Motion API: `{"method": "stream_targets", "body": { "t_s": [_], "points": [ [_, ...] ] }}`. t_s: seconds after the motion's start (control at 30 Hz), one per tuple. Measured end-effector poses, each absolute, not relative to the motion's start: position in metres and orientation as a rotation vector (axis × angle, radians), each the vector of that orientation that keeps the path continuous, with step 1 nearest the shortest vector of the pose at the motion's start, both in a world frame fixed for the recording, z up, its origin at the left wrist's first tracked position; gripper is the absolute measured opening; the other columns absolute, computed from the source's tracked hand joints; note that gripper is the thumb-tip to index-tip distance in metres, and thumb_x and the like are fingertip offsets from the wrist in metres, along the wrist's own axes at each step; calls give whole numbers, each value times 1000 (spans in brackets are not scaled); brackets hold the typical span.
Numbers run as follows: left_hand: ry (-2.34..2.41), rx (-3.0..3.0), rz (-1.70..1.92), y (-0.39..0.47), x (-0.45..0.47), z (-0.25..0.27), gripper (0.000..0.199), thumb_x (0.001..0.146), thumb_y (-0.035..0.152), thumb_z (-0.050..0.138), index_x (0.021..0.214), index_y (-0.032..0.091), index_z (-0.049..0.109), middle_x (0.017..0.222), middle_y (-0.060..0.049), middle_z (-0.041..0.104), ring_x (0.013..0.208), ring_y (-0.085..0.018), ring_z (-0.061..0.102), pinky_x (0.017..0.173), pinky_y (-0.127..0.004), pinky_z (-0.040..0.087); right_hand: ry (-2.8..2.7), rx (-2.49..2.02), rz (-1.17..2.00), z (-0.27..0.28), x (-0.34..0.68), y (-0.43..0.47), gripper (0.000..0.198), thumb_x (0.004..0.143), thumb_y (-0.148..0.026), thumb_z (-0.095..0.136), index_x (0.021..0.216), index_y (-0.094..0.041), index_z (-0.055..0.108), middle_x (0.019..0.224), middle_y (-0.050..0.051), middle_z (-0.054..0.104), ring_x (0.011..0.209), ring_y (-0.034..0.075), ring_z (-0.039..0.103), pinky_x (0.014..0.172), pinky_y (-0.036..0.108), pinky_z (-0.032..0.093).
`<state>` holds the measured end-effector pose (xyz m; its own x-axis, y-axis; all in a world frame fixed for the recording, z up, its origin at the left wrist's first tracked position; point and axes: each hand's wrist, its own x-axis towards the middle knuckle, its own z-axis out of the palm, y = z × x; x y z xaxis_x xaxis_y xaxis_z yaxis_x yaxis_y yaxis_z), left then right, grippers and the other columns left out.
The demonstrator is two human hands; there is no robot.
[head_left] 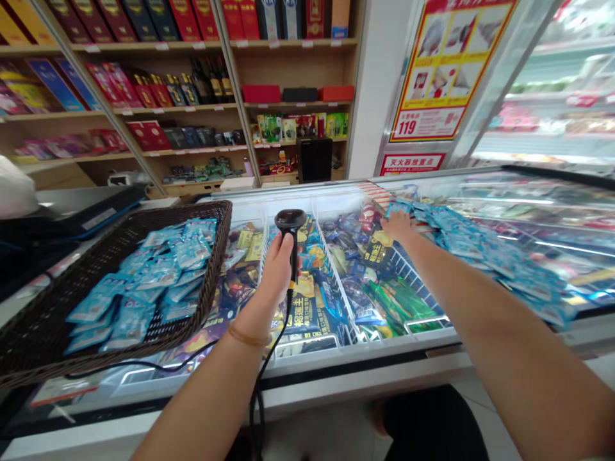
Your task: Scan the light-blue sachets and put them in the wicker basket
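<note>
My left hand [278, 266] is wrapped round the handle of a black barcode scanner [291, 221], held upright above the open chest freezer. Its black cable [281, 333] hangs down past the freezer's front edge. My right hand [398, 225] reaches to the far side, at the left end of a spread of blue packets [480, 246] lying on the freezer's glass. A blue packet [398, 206] is at its fingertips; whether the fingers grip it I cannot make out. To my left, a brown woven basket [221, 237] holds a heap of similar blue packets [158, 275].
Wire-divided bins [336, 275] inside the freezer [384, 358] hold bagged frozen goods. Shelves [293, 43] with boxes and bottles stand behind. A red and yellow poster [432, 70] hangs on the pillar. Dark counter equipment [91, 208] sits behind the basket.
</note>
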<state>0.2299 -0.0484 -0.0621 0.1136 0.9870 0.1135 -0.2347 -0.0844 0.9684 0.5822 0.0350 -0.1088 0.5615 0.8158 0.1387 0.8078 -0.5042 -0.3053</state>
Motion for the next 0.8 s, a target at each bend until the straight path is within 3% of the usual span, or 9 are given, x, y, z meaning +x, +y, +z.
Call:
{"method": "stream_targets", "body": {
  "t_s": [0.2,0.4,0.63,0.8],
  "points": [
    [921,1186,1266,-46,229,-66,46,79,64,64,87,20,52,73,2,57,44,-8,50,34,-21,39,-1537,-2398,110,-102,535,36,53,101,-40,36,137,-7,57,145,26,52,137,38,47,109,53,37],
    [896,1219,1254,-50,230,-69,41,83,59,63,85,20,52,70,3,55,43,-8,48,35,-21,38,-1723,-2229,53,-88,460,14,44,99,-45,41,123,-19,67,135,16,61,129,34,53,105,49,41],
    [917,1248,1226,-50,227,-74,38,86,57,59,88,20,52,70,3,55,43,-8,47,35,-22,38,-1517,-2314,-5,-104,426,9,73,92,-62,50,138,-6,51,144,27,50,136,40,43,109,54,34],
    [896,1235,1224,-51,228,-73,37,86,56,60,93,20,54,71,3,55,43,-8,47,36,-22,38,-1441,-2264,170,-106,436,18,72,81,-50,70,141,-17,48,144,21,53,136,38,45,109,54,36]
  ]
}}
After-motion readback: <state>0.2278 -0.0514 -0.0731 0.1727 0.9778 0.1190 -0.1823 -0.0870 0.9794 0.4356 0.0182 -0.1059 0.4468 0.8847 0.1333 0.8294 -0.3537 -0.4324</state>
